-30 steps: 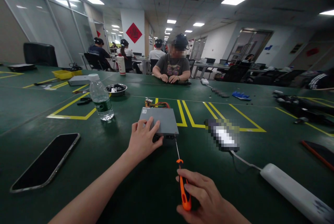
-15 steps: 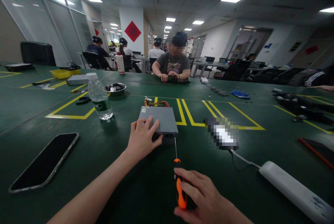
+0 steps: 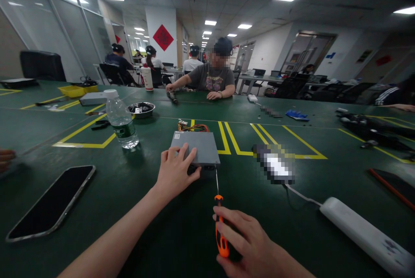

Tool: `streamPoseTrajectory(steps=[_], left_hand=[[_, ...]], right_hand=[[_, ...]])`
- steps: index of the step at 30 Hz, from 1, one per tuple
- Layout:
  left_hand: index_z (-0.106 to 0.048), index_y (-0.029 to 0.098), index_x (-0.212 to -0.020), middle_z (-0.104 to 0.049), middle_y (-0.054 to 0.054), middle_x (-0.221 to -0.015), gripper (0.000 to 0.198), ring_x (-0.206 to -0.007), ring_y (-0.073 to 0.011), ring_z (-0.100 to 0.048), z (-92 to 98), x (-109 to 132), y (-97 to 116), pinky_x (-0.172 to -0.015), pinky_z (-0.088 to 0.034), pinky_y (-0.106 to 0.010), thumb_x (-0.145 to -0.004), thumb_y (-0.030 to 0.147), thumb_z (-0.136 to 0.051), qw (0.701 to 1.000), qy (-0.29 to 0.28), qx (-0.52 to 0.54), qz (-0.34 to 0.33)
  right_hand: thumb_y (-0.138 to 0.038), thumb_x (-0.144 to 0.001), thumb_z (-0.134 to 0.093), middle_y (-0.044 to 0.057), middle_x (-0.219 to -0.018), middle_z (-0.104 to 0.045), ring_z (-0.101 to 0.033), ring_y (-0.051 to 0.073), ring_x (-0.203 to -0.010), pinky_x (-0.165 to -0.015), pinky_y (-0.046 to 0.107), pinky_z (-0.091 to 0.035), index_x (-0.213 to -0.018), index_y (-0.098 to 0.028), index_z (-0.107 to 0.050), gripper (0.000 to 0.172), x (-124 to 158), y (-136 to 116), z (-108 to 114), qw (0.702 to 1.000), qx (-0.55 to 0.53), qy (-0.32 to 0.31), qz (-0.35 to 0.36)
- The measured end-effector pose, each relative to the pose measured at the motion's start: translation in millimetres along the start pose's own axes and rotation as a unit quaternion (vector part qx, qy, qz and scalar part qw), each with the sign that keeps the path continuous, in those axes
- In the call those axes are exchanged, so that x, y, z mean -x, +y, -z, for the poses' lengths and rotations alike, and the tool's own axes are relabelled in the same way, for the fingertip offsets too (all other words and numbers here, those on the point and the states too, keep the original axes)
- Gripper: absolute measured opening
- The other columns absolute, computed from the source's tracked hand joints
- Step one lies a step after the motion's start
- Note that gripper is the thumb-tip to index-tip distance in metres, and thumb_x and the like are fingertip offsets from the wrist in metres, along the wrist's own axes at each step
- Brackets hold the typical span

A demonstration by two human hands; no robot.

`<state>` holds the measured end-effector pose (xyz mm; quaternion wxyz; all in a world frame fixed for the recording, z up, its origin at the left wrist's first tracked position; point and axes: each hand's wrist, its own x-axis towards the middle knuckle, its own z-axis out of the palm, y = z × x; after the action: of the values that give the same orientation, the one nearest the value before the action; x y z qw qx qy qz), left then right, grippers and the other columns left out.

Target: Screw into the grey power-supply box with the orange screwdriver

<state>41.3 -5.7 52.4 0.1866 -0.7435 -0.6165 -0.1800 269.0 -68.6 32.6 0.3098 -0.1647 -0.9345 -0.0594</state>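
Observation:
A grey metal computer power supply [image 3: 205, 145] lies flat on the green table, its bundle of coloured wires [image 3: 194, 127] coming out at the far side. My left hand [image 3: 177, 165] grips its near left part, fingers spread over the top and thumb against the front face. In my right hand [image 3: 241, 237] is an orange and black screwdriver [image 3: 222, 243], held by the handle between thumb and fingers. Its thin shaft points away from me, and the tip is at the near right corner of the power supply. Whether it sits in a screw is too small to tell.
A water bottle [image 3: 121, 122] and a metal bowl [image 3: 142, 110] stand beyond on the left; a phone [image 3: 52, 204] lies nearer. To the right are a lit, blurred device [image 3: 275, 165] and a white power strip [image 3: 363, 234]. A co-worker [image 3: 214, 75] sits opposite.
The screwdriver handle has turned a little in my right hand. My left hand stays on the power supply. The co-worker opposite has reached sideways with a dark object; another person's fingers appear at the left edge.

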Motion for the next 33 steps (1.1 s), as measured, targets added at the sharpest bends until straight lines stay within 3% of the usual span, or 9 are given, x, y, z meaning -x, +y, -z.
streamPoseTrajectory(steps=[3, 9, 16, 21, 24, 28, 33], left_hand=[[-0.049, 0.026, -0.123, -0.047, -0.008, -0.130, 0.048, -0.107, -0.0312, -0.041, -0.6, 0.2, 0.0, -0.084, -0.032, -0.045, -0.080, 0.048, -0.046, 1.000, -0.001, -0.005, 0.000], [-0.048, 0.026, -0.123, -0.047, -0.008, -0.130, 0.048, -0.106, -0.0311, -0.041, -1.3, 0.5, 0.5, -0.083, -0.033, -0.046, -0.080, 0.047, -0.047, 1.000, 0.000, -0.008, 0.002], [-0.048, 0.026, -0.123, -0.047, -0.008, -0.130, 0.049, -0.107, -0.0316, -0.041, -0.6, 0.2, -0.1, -0.084, -0.033, -0.046, -0.080, 0.048, -0.045, 1.000, -0.005, -0.005, 0.002], [-0.048, 0.027, -0.123, -0.047, -0.008, -0.130, 0.048, -0.107, -0.0319, -0.040, 0.1, 0.2, 0.5, -0.084, -0.033, -0.047, -0.079, 0.047, -0.047, 1.000, -0.005, -0.002, 0.006], [-0.048, 0.027, -0.123, -0.047, -0.008, -0.130, 0.048, -0.107, -0.0316, -0.041, -0.2, 0.3, 0.5, -0.085, -0.033, -0.047, -0.080, 0.048, -0.047, 1.000, -0.004, 0.002, 0.006], [-0.049, 0.027, -0.123, -0.047, -0.008, -0.130, 0.048, -0.107, -0.0315, -0.041, -0.7, 0.3, 0.0, -0.084, -0.032, -0.046, -0.080, 0.048, -0.046, 1.000, -0.001, 0.005, 0.003], [-0.049, 0.027, -0.122, -0.047, -0.008, -0.129, 0.047, -0.107, -0.0312, -0.041, -0.2, -0.1, 0.3, -0.084, -0.033, -0.046, -0.080, 0.048, -0.046, 1.000, -0.002, 0.001, 0.002]], right_hand=[[-0.031, -0.093, -0.035, 0.019, -0.107, -0.062, -0.062, 0.021, -0.099, -0.074, 0.033, -0.052, -0.113, -0.013, -0.050, 0.030, -2.1, 0.0, 1.3, 0.999, 0.014, -0.018, 0.024], [-0.040, -0.092, -0.042, 0.019, -0.102, -0.065, -0.063, 0.019, -0.095, -0.077, 0.029, -0.052, -0.105, -0.010, -0.047, 0.033, 0.5, 0.5, -0.8, 0.998, 0.018, 0.052, 0.004], [-0.032, -0.091, -0.039, 0.019, -0.108, -0.062, -0.061, 0.022, -0.099, -0.074, 0.032, -0.053, -0.114, -0.013, -0.050, 0.031, -3.0, 0.0, 2.2, 1.000, 0.014, -0.015, 0.018], [-0.035, -0.091, -0.046, 0.019, -0.105, -0.064, -0.064, 0.020, -0.094, -0.077, 0.031, -0.052, -0.109, -0.011, -0.046, 0.031, 2.2, 0.9, -0.9, 0.998, 0.015, 0.055, 0.004], [-0.041, -0.090, -0.044, 0.019, -0.105, -0.064, -0.063, 0.021, -0.096, -0.078, 0.030, -0.052, -0.110, -0.010, -0.046, 0.037, 3.0, 0.5, -1.9, 0.999, -0.001, 0.039, -0.014], [-0.033, -0.093, -0.037, 0.018, -0.107, -0.063, -0.062, 0.021, -0.098, -0.075, 0.031, -0.052, -0.114, -0.013, -0.050, 0.032, -2.7, -0.4, 1.1, 1.000, 0.009, -0.011, 0.014], [-0.035, -0.093, -0.041, 0.020, -0.105, -0.063, -0.062, 0.021, -0.098, -0.077, 0.031, -0.052, -0.109, -0.010, -0.049, 0.031, 0.4, 0.2, -0.3, 0.999, 0.019, 0.034, 0.020]])
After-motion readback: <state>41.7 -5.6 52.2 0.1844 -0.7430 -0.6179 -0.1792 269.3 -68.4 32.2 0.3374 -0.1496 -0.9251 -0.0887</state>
